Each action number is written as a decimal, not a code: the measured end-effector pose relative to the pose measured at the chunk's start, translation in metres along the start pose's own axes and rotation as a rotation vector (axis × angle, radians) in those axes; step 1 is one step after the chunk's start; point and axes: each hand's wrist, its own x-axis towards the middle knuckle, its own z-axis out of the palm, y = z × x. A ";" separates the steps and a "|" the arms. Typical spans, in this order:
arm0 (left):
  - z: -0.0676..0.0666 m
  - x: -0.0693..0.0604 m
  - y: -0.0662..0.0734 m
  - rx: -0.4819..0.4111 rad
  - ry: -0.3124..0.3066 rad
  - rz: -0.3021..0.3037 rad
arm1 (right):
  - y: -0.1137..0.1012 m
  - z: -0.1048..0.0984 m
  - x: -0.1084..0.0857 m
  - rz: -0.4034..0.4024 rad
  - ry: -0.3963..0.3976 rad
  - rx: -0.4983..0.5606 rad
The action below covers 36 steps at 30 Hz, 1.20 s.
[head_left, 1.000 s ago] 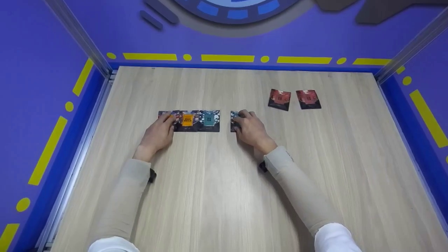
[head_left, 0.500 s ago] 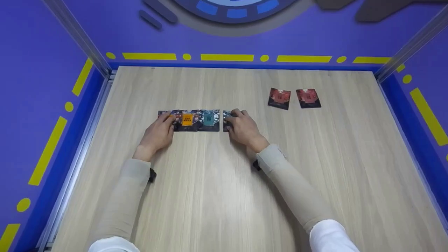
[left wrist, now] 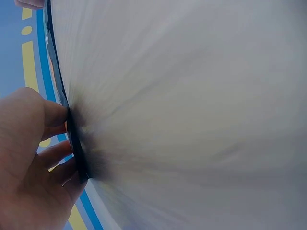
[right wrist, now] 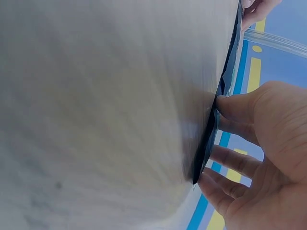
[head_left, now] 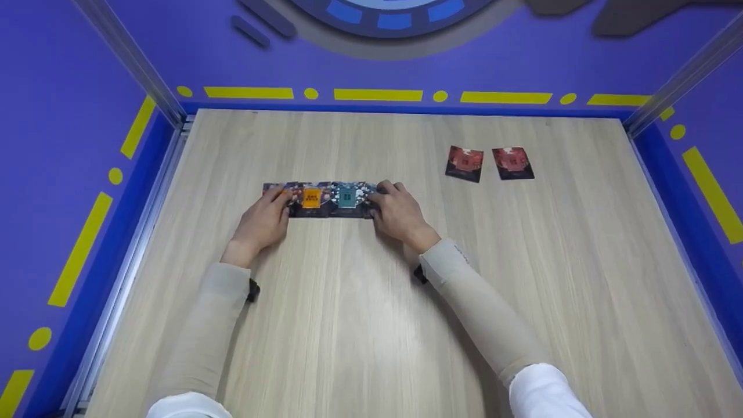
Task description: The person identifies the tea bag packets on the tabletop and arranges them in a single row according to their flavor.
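Several small, flat, square packets with dark lower edges lie in a row on the table in the head view. My left hand [head_left: 262, 223] holds the leftmost packet [head_left: 269, 187] between thumb and fingers, covering most of it. Beside it lie an orange-labelled packet [head_left: 312, 199] and a teal-labelled packet [head_left: 347, 198]. At the row's right end my right hand [head_left: 400, 216] grips another packet [head_left: 370, 187] by its edges, hiding much of it. That packet meets the teal one; whether it overlaps I cannot tell. In the right wrist view, thumb and fingertips touch the dark packet edge [right wrist: 205, 148].
Two red packets [head_left: 464, 164] lie apart, farther back on the right of the wooden table [head_left: 348, 325]. Blue-purple panels [head_left: 371, 72] with yellow marks enclose the back and both sides.
My right hand has slid its packet left along the table, closing the gap to the teal-labelled packet. My left hand has stayed on the leftmost packet.
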 end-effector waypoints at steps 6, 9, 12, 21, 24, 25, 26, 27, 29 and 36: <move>0.000 0.000 0.000 -0.004 0.000 -0.006 | -0.001 0.001 0.002 0.010 -0.001 0.017; 0.000 0.001 0.000 -0.001 0.006 -0.004 | 0.000 0.002 0.002 0.008 0.007 0.012; 0.001 0.001 0.000 0.006 0.010 0.003 | 0.001 0.002 0.001 0.001 0.013 0.009; 0.001 0.001 0.001 -0.006 0.000 -0.015 | 0.009 -0.004 -0.001 0.010 0.059 0.159; 0.001 0.001 0.001 -0.002 0.004 -0.006 | 0.014 -0.008 0.000 0.027 0.087 0.192; 0.001 0.001 0.002 -0.001 0.003 -0.005 | 0.016 -0.009 0.000 0.035 0.095 0.201; 0.001 0.001 0.002 -0.001 0.002 -0.005 | 0.019 -0.010 0.000 0.041 0.103 0.213; 0.001 0.001 0.002 -0.001 0.001 -0.006 | 0.022 -0.011 0.001 0.046 0.113 0.223; 0.000 0.001 0.002 -0.002 0.004 -0.005 | 0.030 -0.012 0.003 0.052 0.137 0.244; 0.001 0.000 0.000 -0.007 0.018 0.011 | 0.057 -0.023 0.010 0.068 0.202 0.258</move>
